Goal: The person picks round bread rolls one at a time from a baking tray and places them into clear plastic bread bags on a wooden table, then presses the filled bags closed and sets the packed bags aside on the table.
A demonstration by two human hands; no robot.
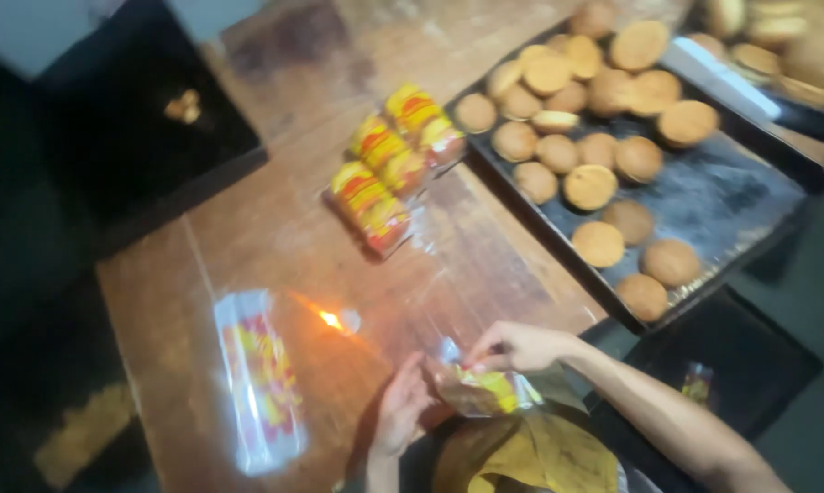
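Both hands work on one packet, a clear wrapper printed yellow and red with a bun inside, held low at the near table edge; the right hand pinches the packet's top end between thumb and fingertips, seemingly to gather the loose film; the left hand has its fingers laid against the packet's left side, steadying it, though blur hides how tightly it grips.

Just up and left of the left hand burns a small flame, close enough that a wrapper end could reach it without the hands travelling far; farther left lies a flat stack of empty wrappers, within reach of that hand.

Well beyond the hands, toward the middle of the table, three filled packets lie side by side, set apart from the flame; right of them, past the right hand, a dark tray holds many bare round buns, its near corner just above the right forearm; a second tray of buns shows at the far right, blurred.
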